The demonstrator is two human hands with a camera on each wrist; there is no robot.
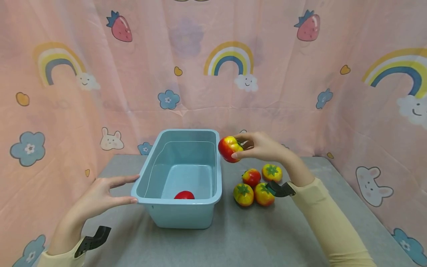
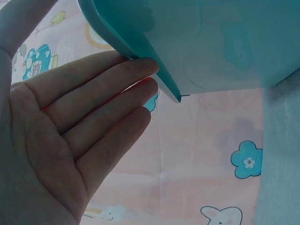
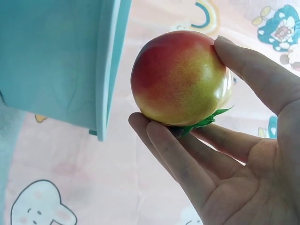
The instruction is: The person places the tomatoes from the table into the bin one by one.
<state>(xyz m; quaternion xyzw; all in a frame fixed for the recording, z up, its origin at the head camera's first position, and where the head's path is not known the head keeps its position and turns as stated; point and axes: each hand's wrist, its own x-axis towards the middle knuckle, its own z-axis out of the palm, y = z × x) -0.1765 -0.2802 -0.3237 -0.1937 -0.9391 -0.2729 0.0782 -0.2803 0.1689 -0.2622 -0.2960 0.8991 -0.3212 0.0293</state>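
My right hand (image 1: 263, 148) holds a red and yellow tomato (image 1: 230, 149) between thumb and fingers, in the air just right of the blue bin's rim (image 1: 218, 178). The right wrist view shows this tomato (image 3: 178, 77) with green leaves at its underside, pinched by the hand (image 3: 234, 154). With straight fingers, my left hand (image 1: 100, 194) touches the bin's left rim near its front corner; in the left wrist view the hand (image 2: 84, 108) has its fingertips against the rim (image 2: 110, 37). A red tomato (image 1: 184, 195) lies inside the bin near the front, partly hidden by the wall.
Several red and yellow tomatoes (image 1: 244, 194) sit in a group on the grey table (image 1: 267, 237), right of the bin and below my right hand. A pink patterned curtain (image 1: 193, 81) hangs behind the table and along its sides.
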